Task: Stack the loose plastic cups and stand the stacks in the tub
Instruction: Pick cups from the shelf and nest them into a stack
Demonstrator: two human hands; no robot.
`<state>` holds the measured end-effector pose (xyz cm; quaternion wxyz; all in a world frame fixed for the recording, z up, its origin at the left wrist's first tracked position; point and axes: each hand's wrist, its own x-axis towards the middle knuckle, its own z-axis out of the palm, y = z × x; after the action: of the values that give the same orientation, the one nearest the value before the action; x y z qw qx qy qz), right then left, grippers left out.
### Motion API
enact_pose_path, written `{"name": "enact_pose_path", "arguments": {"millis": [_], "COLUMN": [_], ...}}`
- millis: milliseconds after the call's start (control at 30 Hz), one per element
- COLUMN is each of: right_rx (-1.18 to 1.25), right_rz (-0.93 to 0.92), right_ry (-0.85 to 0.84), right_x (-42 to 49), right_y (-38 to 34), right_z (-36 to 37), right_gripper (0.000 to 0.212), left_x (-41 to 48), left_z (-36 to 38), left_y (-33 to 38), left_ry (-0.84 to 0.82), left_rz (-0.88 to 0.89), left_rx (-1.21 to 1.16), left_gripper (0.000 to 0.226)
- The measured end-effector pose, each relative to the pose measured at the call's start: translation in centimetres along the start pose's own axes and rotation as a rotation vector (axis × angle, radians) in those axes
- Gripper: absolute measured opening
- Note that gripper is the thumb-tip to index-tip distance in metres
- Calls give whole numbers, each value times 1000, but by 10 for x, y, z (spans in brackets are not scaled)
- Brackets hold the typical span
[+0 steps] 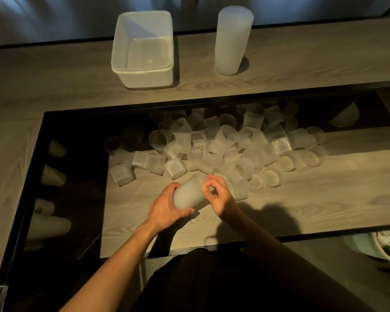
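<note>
- Pale paper-like cups (54,176) lay on their sides in the dark recess at the far left of the pile of loose cups (223,149); small dark marks showed on two of them, too dim to read.
- The white plastic tub (142,73) stood open and with nothing visible inside on the wooden ledge (302,70) beyond the pile, toward its left end.
- The person's left hand (164,208) was wrapped around the lower end of a short stack of ribbed cups (189,194), held tilted just in front of the pile.
- The right hand (218,197) pinched the stack's upper rim between curled fingers and thumb.
- The pile itself, translucent ribbed cups tumbled on their sides and mouths, sprawled across the sunken wooden surface (302,203).
- A tall, finished column of nested cups (232,41) stood upright on the ledge behind the pile, just right of the tub and apart from it.
- A white bowl (345,118) sat tilted in shadow at the pile's far right.
- No brand or legible writing showed anywhere.
</note>
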<state>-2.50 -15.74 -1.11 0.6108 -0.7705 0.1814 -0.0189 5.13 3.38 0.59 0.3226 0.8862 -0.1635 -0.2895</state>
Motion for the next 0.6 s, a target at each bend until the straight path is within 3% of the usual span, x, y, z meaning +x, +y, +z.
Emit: {"name": "enact_pose_path", "arguments": {"millis": [67, 133, 233, 267, 333, 433, 500, 600], "right_rx": [43, 75, -34, 38, 62, -189, -341, -591], "right_rz": [65, 143, 139, 154, 141, 190, 267, 310], "right_ry": [2, -159, -268, -215, 74, 534, 544, 302], "right_x": [1, 1, 2, 4, 10, 21, 28, 32], "right_y": [-5, -11, -17, -23, -29, -18, -5, 4], "right_z": [0, 2, -6, -14, -36, -75, -93, -104], "right_gripper": [30, 55, 52, 49, 44, 48, 63, 66], "left_x": [0, 1, 4, 5, 8, 11, 13, 17], "left_z": [-1, -1, 1, 1, 2, 9, 14, 23], "left_y": [1, 2, 5, 5, 10, 22, 29, 39], "left_ry": [-11, -22, -36, -43, -58, -53, -55, -70], "left_rz": [9, 23, 32, 31, 36, 37, 29, 33], "left_rx": [-10, -16, -8, -10, -4, -6, -13, -10], "left_gripper": [83, 83, 81, 80, 80, 80, 81, 83]}}
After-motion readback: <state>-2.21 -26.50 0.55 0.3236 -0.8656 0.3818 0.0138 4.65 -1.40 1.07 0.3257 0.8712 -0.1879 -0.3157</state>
